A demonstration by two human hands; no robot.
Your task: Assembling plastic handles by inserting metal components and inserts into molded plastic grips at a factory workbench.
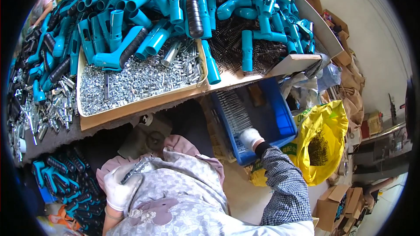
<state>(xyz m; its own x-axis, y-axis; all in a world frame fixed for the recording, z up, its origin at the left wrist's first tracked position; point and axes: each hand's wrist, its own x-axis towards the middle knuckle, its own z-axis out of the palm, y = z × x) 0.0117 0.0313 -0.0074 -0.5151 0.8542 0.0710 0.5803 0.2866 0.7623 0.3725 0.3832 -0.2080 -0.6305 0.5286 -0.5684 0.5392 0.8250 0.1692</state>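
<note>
My left hand (119, 188), in a white glove, is closed around a few slim metal parts (137, 168) held over my lap. They look like silvery rods with shaped ends; the fingers hide part of them. My right hand (250, 138), also gloved in white, reaches into a blue plastic bin (285, 120). Its fingers are bunched together against the near end of a long row of similar metal rods (234, 111) lined up side by side. What those fingers hold, if anything, is hidden.
A shallow tray (144, 87) of small metal pieces sits on the bench, below piled teal tube handles (175, 2). Dark springs (227, 43) lie right of it. A yellow sack (326, 148) stands beside the bin. More teal-and-black handles (65, 179) fill the lower left.
</note>
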